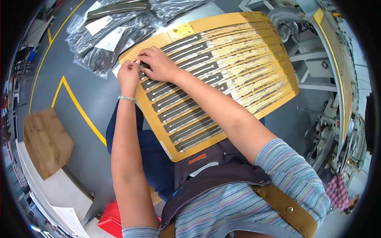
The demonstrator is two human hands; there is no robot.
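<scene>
A yellow slotted board (158,135) lies tilted before me, with dark zipper strips (184,113) in rows along its left part. Each strip carries a thin pale line. At the board's upper left edge my two hands meet. My left hand (129,75), with a beaded bracelet at its wrist, is closed in a pinch at the end of one row. Beside it my right hand (158,65) reaches across the strips, its thumb and fingers bent in toward the same spot. A bit of dark strip shows between the hands; the fingertips hide most of it.
Clear plastic bags (95,55) with dark strips and white papers lie beyond the board. A cardboard box (47,139) stands at the left, and a red bin (113,220) below it. At right are a grey flexible duct (283,23) and another slotted yellow board (337,59).
</scene>
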